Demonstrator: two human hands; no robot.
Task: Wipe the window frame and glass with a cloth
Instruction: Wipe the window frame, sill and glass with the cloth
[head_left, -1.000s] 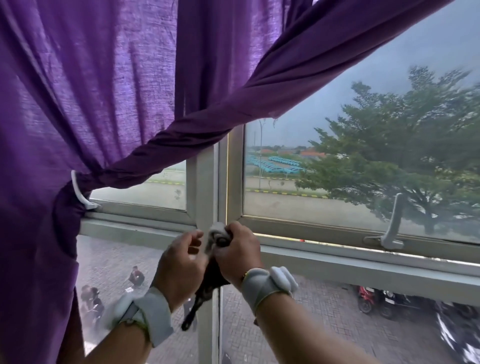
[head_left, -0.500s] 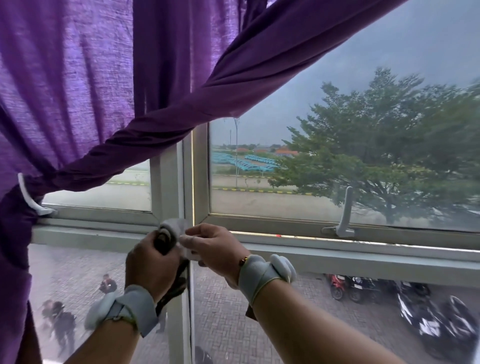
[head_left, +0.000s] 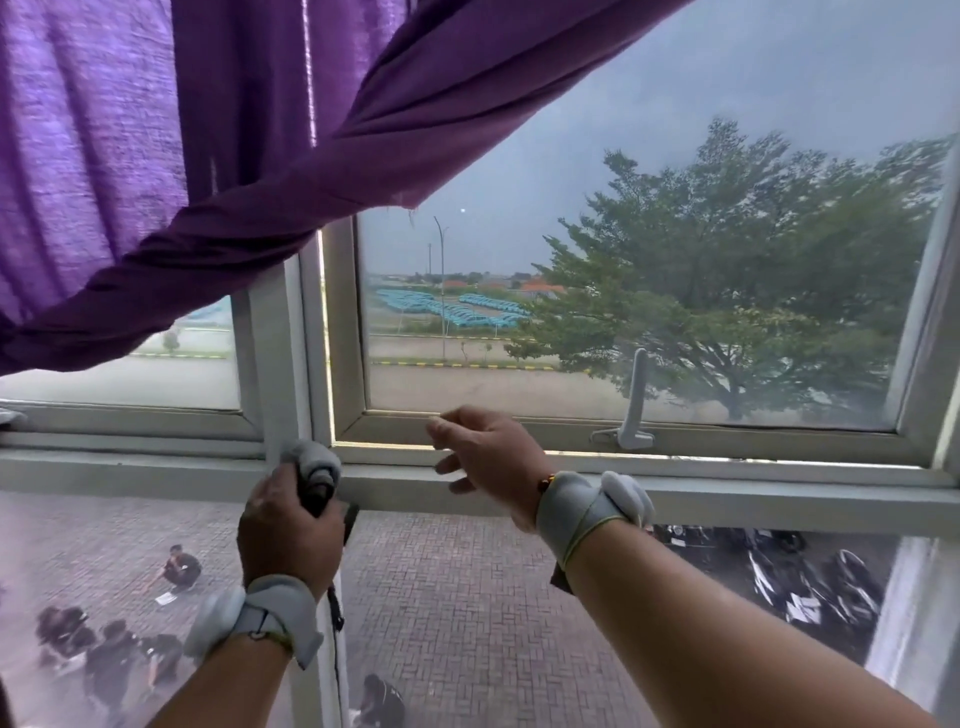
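Observation:
A white window frame (head_left: 280, 353) divides several glass panes (head_left: 649, 218). My left hand (head_left: 288, 530) grips a rolled grey and dark cloth (head_left: 314, 467) and holds it against the frame where the vertical post meets the horizontal rail. A dark strap of the cloth hangs down below this hand. My right hand (head_left: 485, 460) hovers to the right in front of the lower rail, fingers loosely bent, holding nothing.
A purple curtain (head_left: 208, 156) is drawn up and to the left, covering the upper left panes. A white window handle (head_left: 635, 410) stands upright on the right sash's bottom rail. Lower panes (head_left: 467, 597) show a paved yard with people and parked motorcycles far below.
My right hand has let go of the cloth and moved off to the right. My left hand now holds the cloth alone against the frame. The view shifted right.

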